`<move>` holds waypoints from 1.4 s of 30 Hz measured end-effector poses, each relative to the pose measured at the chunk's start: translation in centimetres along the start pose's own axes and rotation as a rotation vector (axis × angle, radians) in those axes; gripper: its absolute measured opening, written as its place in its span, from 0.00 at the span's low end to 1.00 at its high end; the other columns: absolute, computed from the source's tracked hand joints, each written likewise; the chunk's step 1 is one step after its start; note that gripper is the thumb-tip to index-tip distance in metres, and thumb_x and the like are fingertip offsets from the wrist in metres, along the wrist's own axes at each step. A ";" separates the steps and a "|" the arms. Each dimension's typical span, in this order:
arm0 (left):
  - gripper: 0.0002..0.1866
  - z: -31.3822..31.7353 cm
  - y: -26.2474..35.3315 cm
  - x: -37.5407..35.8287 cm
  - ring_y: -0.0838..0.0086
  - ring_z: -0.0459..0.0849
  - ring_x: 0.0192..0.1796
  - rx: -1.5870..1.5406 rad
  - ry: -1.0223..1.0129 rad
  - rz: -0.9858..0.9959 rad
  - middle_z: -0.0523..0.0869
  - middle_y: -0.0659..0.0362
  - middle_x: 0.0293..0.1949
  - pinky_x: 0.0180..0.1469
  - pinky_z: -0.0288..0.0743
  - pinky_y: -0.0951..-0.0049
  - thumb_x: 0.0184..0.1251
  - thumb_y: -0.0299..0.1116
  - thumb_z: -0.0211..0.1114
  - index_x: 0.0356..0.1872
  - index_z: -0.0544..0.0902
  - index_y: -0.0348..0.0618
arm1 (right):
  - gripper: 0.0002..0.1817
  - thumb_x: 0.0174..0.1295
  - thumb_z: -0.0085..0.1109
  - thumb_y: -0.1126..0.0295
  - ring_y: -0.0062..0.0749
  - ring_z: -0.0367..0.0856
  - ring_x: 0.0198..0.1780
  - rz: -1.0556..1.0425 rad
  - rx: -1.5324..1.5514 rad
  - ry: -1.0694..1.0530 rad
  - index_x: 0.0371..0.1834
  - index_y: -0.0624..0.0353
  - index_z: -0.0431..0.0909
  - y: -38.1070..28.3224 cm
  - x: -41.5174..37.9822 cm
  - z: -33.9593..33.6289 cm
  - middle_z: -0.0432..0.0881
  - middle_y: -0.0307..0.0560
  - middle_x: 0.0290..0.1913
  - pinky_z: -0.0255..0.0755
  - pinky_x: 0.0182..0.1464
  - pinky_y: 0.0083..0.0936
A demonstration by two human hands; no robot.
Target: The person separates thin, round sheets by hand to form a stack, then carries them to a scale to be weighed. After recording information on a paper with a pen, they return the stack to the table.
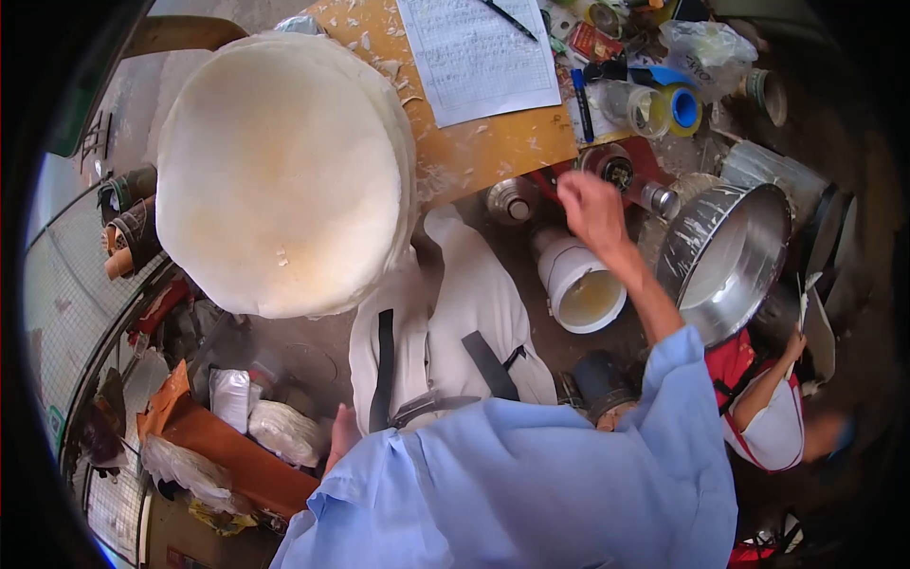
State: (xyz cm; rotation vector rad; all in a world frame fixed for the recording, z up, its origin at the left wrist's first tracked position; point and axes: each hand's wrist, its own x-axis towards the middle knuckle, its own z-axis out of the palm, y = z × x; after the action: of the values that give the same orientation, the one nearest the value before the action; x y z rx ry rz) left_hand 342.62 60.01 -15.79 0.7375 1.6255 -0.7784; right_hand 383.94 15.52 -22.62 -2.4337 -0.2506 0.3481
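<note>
A tall stack of round, flat, cream-coloured sheets (284, 180) stands at the upper left, on the edge of a wooden table (493, 147). My right hand (594, 211) is raised at the right of centre, above a white bucket (586, 289) with yellowish liquid in it. Its fingers are curled, and whether they hold anything is too small to tell. My left hand (343, 434) hangs low by my left side, partly hidden by the blue shirt; its fingers show only in part and nothing is seen in it.
A written sheet (479, 62) lies on the table near a blue marker (582, 104) and jars. A large metal basin (730, 256) stands at the right. Another person (773, 408) is at the lower right. An orange-brown box (223, 446) and bags are at the lower left.
</note>
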 end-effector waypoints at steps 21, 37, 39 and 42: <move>0.34 6.2 -0.2 6.3 0.66 0.71 0.63 0.432 0.033 0.090 0.73 0.51 0.62 0.65 0.61 0.71 0.71 0.51 0.53 0.67 0.64 0.33 | 0.07 0.59 0.63 0.74 0.30 0.82 0.26 0.170 0.877 0.404 0.34 0.63 0.74 3.3 15.8 2.3 0.82 0.47 0.26 0.76 0.27 0.24; 0.33 6.1 -0.6 6.7 0.65 0.74 0.60 0.539 0.154 0.153 0.76 0.48 0.59 0.63 0.64 0.70 0.68 0.49 0.55 0.65 0.66 0.33 | 0.06 0.56 0.65 0.77 0.18 0.80 0.28 -0.062 0.560 0.565 0.33 0.65 0.78 4.5 15.8 5.9 0.82 0.41 0.28 0.73 0.31 0.13; 0.33 6.7 -0.1 6.3 0.64 0.74 0.60 0.557 0.160 0.152 0.76 0.47 0.59 0.63 0.64 0.69 0.68 0.49 0.56 0.65 0.66 0.33 | 0.06 0.55 0.66 0.78 0.17 0.79 0.28 -0.097 0.499 0.597 0.33 0.64 0.78 4.9 15.9 6.3 0.82 0.40 0.28 0.72 0.31 0.13; 0.32 5.6 -0.9 7.1 0.64 0.74 0.60 0.575 0.141 0.170 0.76 0.47 0.59 0.63 0.64 0.69 0.69 0.48 0.56 0.65 0.66 0.34 | 0.06 0.55 0.66 0.78 0.15 0.78 0.28 -0.102 0.542 0.629 0.33 0.64 0.78 4.5 15.8 6.9 0.81 0.38 0.29 0.71 0.31 0.12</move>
State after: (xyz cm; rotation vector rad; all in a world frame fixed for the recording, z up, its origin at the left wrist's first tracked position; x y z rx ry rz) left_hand 343.89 55.44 -23.49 1.3448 1.4418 -1.1034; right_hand 397.17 20.26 -33.57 -1.8667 0.0044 -0.3590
